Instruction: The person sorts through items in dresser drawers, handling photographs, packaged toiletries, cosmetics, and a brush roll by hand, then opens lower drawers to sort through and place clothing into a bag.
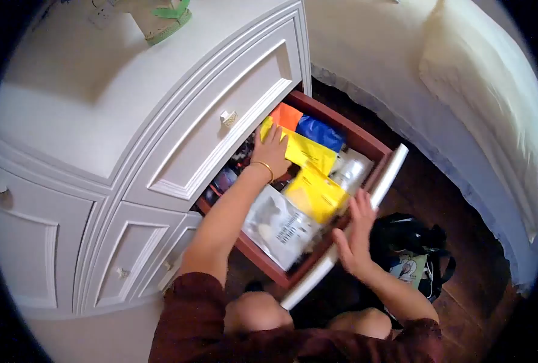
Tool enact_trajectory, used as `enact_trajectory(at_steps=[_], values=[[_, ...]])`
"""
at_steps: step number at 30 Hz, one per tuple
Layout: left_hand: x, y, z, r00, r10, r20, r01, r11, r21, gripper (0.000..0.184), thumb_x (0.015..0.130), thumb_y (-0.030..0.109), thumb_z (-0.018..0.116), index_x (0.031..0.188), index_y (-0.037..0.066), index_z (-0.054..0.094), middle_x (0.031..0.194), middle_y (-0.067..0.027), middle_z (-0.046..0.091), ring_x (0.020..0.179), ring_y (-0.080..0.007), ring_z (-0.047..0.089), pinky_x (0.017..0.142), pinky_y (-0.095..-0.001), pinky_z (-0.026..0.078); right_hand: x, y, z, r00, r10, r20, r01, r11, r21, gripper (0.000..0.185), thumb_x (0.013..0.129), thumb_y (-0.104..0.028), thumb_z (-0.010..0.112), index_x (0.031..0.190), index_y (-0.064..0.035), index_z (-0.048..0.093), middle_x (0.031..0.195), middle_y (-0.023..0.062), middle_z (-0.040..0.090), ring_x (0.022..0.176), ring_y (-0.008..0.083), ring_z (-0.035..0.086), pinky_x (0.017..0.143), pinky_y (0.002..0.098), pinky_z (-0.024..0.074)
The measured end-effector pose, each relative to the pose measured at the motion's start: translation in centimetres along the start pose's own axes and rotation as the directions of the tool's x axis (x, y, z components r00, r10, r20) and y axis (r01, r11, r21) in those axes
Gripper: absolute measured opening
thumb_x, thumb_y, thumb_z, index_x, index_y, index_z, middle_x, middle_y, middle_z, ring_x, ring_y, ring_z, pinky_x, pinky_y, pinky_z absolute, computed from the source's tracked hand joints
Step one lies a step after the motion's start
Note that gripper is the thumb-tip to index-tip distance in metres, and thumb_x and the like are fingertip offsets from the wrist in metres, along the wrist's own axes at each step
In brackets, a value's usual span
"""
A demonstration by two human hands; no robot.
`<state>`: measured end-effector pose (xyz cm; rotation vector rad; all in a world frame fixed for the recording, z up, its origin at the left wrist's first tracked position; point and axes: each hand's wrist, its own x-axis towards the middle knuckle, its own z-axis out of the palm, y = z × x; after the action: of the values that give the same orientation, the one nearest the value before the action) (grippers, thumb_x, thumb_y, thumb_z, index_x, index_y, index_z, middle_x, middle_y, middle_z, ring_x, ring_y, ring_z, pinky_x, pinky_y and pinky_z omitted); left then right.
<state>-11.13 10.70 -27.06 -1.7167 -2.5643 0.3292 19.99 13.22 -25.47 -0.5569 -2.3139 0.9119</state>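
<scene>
My left hand (273, 152), with a thin gold bracelet at the wrist, reaches into the pulled-out drawer (269, 265). Its fingers lie apart on a long yellow packet (310, 152) near the back. My right hand (356, 235) rests against the drawer's white front panel (317, 273), fingers stretched and thumb apart. Between the hands lie a second yellow packet (318, 192) and a clear plastic bag (279, 227) with dark print. Beyond the long packet are an orange packet (286, 115) and a blue packet (320, 132). A shiny clear wrapper (352, 171) is beside them.
The drawer belongs to a white dresser (220, 66) with more closed drawers and a green-trimmed object (167, 27) on top. A black bag (409, 242) sits on the dark tiled floor (462, 266), right of the drawer. A bed with pale covers (462, 78) stands at the right.
</scene>
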Motion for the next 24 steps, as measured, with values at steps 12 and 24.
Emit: enact_trajectory(at_steps=[12, 24], values=[[-30.6, 1.6, -9.6, 0.502, -0.848, -0.169, 0.214, 0.311, -0.926, 0.018, 0.094, 0.003, 0.049, 0.096, 0.000, 0.067, 0.087, -0.0089, 0.067, 0.081, -0.0176, 0.064, 0.075, -0.0284, 0.050, 3.9, -3.6, 13.6, 0.952, -0.144, 0.269, -0.040, 0.815, 0.578, 0.072, 0.095, -0.015, 0.050, 0.151, -0.0002, 0.008, 0.158, 0.0211, -0.002, 0.147, 0.0344, 0.001, 0.118, 0.0428, 0.0070], [-43.9, 9.8, -9.7, 0.163, -0.986, 0.047, 0.574, 0.056, -0.817, 0.023, 0.098, 0.013, 0.049, 0.094, 0.000, 0.067, 0.089, -0.0066, 0.067, 0.082, -0.0156, 0.061, 0.076, -0.0290, 0.049, 9.4, -6.8, 16.4, 0.967, -0.245, 0.065, 0.214, 0.927, 0.307, 0.069, 0.078, -0.004, 0.061, 0.140, 0.0015, 0.033, 0.146, 0.0267, 0.026, 0.134, 0.0446, 0.026, 0.113, 0.0508, 0.0179]])
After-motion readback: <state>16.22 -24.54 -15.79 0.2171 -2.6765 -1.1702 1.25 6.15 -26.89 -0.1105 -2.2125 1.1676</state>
